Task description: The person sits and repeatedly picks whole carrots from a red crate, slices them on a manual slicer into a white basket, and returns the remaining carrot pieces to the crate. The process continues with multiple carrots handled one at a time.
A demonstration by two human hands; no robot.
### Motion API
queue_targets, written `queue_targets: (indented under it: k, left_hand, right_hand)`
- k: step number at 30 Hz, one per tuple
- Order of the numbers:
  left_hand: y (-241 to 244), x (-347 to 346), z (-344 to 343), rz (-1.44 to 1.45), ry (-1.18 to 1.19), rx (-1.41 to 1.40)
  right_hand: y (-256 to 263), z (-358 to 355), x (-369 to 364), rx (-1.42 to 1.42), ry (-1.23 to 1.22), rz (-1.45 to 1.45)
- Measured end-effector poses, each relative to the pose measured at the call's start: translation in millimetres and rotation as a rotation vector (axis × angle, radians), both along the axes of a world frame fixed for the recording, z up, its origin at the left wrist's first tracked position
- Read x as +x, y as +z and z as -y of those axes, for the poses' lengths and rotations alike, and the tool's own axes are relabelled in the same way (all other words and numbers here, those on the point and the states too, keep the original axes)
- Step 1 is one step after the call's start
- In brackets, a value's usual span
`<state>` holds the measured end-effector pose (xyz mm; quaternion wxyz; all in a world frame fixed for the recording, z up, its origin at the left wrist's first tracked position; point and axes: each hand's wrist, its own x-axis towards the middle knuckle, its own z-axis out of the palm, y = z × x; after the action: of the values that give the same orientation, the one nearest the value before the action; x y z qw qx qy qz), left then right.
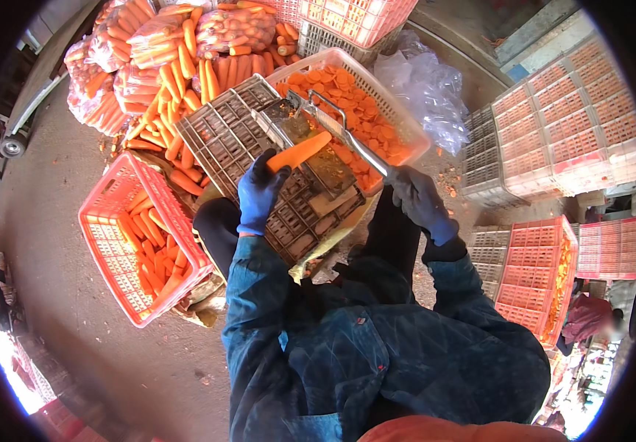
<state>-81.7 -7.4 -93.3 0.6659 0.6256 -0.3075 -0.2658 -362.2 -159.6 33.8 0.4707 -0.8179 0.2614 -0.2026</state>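
Note:
My left hand (260, 193), in a blue glove with dark fingertips, holds the thick end of a carrot (300, 153). The carrot's other end lies over a small dark board (326, 166) set on an upturned plastic crate (229, 130) across my knees. My right hand (414, 196), in a dark and blue glove, is closed on the handle of a hinged metal cutting blade (366, 156), which is raised at an angle beside the board. Beyond the blade, a pale pink crate (414, 124) holds many round carrot slices (351, 105).
A red crate (97, 243) with whole carrots stands at left. Bagged carrots (158, 41) and loose carrots (171, 88) are heaped ahead. Clear plastic bags (425, 88) lie on the floor near stacked crates (561, 127). A person (588, 317) is at far right.

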Motion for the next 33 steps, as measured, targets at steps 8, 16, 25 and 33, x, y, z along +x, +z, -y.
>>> queue_targets:
  k: [8,16,25,33]
  left_hand:
    - [18.9,4.8,6.7,0.324,-0.046,0.179]
    - [-1.9,-0.9,-4.0,0.554,0.105,0.085]
    - [-3.5,-2.3,10.6,0.730,0.087,0.066]
    - [4.1,-3.2,16.3,0.945,0.103,0.132]
  right_hand:
    - [-94.5,3.8,-21.2,0.356,-0.215,-0.152]
    - [-47.6,6.8,-14.4,0.402,-0.010,-0.238]
    - [-154.0,18.7,-27.3,0.727,-0.164,0.055]
    - [-59.2,5.0,0.7,0.838,-0.219,-0.195]
